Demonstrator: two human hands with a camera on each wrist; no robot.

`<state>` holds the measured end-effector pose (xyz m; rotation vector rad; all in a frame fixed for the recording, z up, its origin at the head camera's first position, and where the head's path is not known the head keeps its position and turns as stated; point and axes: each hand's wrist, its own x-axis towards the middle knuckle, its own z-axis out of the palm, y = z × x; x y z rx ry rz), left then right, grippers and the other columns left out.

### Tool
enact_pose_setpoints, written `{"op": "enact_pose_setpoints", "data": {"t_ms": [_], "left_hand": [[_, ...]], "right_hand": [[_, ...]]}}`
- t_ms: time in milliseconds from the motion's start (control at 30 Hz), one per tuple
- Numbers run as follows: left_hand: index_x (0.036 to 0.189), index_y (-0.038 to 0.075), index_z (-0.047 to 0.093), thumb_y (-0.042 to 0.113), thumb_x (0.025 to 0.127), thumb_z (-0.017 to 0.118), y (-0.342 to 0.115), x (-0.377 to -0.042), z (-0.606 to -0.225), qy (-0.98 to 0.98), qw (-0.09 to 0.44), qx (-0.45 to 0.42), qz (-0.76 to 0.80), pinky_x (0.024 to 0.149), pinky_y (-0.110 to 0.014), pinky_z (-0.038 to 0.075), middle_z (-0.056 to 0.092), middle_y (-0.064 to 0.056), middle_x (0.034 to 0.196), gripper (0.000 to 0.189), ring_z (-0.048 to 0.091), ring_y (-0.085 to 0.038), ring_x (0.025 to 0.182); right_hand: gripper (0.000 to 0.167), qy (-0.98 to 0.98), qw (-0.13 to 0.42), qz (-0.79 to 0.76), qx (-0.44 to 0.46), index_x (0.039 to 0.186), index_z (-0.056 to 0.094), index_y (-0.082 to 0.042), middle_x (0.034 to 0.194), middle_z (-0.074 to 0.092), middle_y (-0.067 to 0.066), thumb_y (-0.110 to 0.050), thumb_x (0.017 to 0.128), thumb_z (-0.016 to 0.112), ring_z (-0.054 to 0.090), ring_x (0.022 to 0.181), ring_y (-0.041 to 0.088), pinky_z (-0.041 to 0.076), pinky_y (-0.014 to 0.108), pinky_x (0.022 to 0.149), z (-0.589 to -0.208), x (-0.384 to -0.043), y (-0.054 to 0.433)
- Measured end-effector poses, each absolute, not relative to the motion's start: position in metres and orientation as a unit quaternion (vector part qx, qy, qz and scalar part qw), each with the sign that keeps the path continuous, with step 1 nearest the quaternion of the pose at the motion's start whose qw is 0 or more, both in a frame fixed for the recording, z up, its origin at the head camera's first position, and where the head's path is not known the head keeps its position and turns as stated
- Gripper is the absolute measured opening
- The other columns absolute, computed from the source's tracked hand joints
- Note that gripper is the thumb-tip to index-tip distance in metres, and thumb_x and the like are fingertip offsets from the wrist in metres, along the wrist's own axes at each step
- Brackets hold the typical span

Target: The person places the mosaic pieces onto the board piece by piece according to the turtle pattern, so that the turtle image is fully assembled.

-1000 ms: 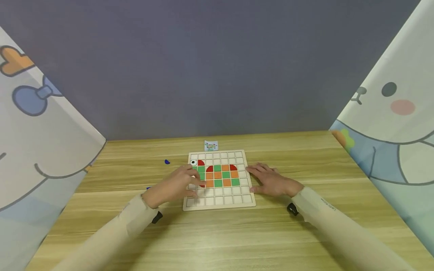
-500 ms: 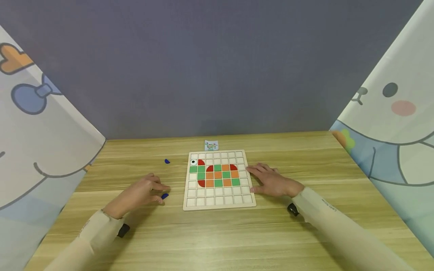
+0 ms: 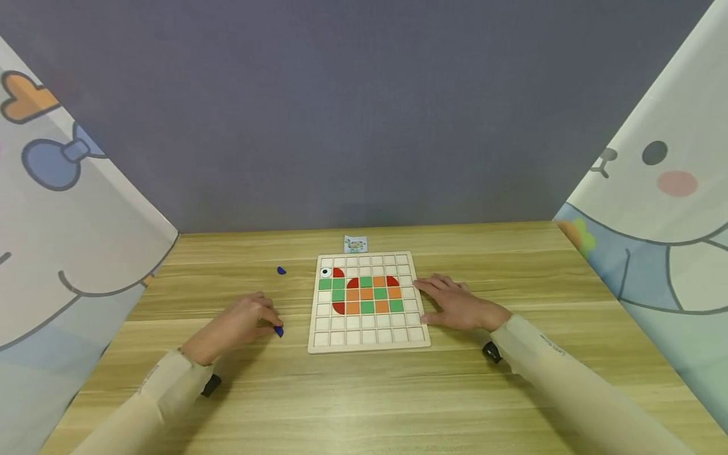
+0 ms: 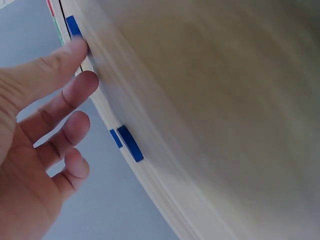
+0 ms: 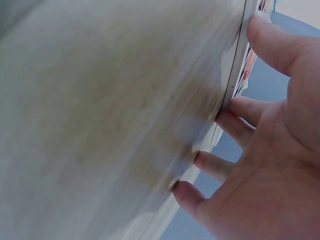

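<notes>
In the head view my left hand [image 3: 241, 325] is low over the table, left of the board, its fingertips at a small blue half-round piece [image 3: 279, 332]. Thumb and fingers seem to pinch that piece; in the left wrist view the thumb covers part of the blue piece [image 4: 73, 26]. My right hand [image 3: 455, 308] lies beside the board with fingers spread, thumb and fingertips at the right edge of the wooden grid board [image 3: 370, 338]. Green, orange and red tiles [image 3: 366, 294] fill part of the grid, with a white eye tile [image 3: 326, 273] at upper left.
Another blue piece [image 3: 281, 270] lies on the table left of the board's top corner. Beyond the hand, the left wrist view shows two more blue pieces, a nearer blue piece [image 4: 131, 143] among them. A small picture card [image 3: 355, 244] lies behind the board.
My left hand has drawn back from over the board to the table on the left, and its fingers have closed in on the blue piece. The right hand stays put.
</notes>
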<state>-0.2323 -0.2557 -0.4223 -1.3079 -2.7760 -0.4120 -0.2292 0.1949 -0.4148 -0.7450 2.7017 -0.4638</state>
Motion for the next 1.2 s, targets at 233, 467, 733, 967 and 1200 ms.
{"op": "enact_pose_setpoints", "data": {"t_ms": [233,467,733,967,1200], "left_hand": [[0.084,0.014,0.075,0.004,0.067,0.084,-0.250,-0.233,-0.424,-0.871,0.025,-0.463,-0.165,0.067,-0.025,0.049,0.063,0.009,0.084,0.022,0.055,-0.009,0.077],[0.086,0.015,0.073,0.006,0.072,0.082,-0.246,-0.233,-0.424,-0.871,-0.013,-0.460,-0.172,0.069,-0.024,0.049,0.061,0.010,0.085,0.019,0.056,-0.009,0.080],[0.083,0.011,0.071,0.002,0.072,0.081,-0.211,-0.234,-0.412,-0.863,0.047,-0.469,-0.180,0.070,-0.028,0.048,0.063,0.006,0.082,0.018,0.055,-0.010,0.077],[0.075,0.013,0.066,0.007,0.075,0.081,-0.156,-0.231,-0.406,-0.850,0.054,-0.501,-0.156,0.071,-0.029,0.045,0.059,0.008,0.074,0.016,0.050,-0.010,0.071],[0.073,0.014,0.067,0.008,0.077,0.079,-0.126,-0.229,-0.405,-0.860,0.042,-0.489,-0.142,0.072,-0.029,0.044,0.057,0.007,0.070,0.014,0.048,-0.008,0.067]], "right_hand": [[0.078,0.939,0.155,-0.164,-0.261,0.151,0.023,-0.015,0.152,0.025,0.008,-0.047,0.090,0.060,0.013,0.139,0.038,0.012,0.071,0.098,-0.414,-0.229,0.195],[0.078,0.939,0.159,-0.163,-0.258,0.151,0.023,-0.015,0.152,0.024,0.009,-0.047,0.090,0.059,0.013,0.139,0.038,0.012,0.071,0.098,-0.414,-0.229,0.195],[0.078,0.939,0.159,-0.163,-0.259,0.152,0.022,-0.014,0.152,0.023,0.009,-0.047,0.090,0.059,0.013,0.139,0.039,0.012,0.070,0.099,-0.414,-0.230,0.195],[0.079,0.940,0.156,-0.161,-0.258,0.152,0.022,-0.015,0.153,0.022,0.009,-0.048,0.090,0.059,0.013,0.139,0.038,0.012,0.071,0.098,-0.416,-0.230,0.196],[0.078,0.939,0.153,-0.162,-0.262,0.151,0.022,-0.015,0.153,0.023,0.009,-0.047,0.090,0.059,0.013,0.139,0.038,0.012,0.071,0.099,-0.417,-0.231,0.196]]}}
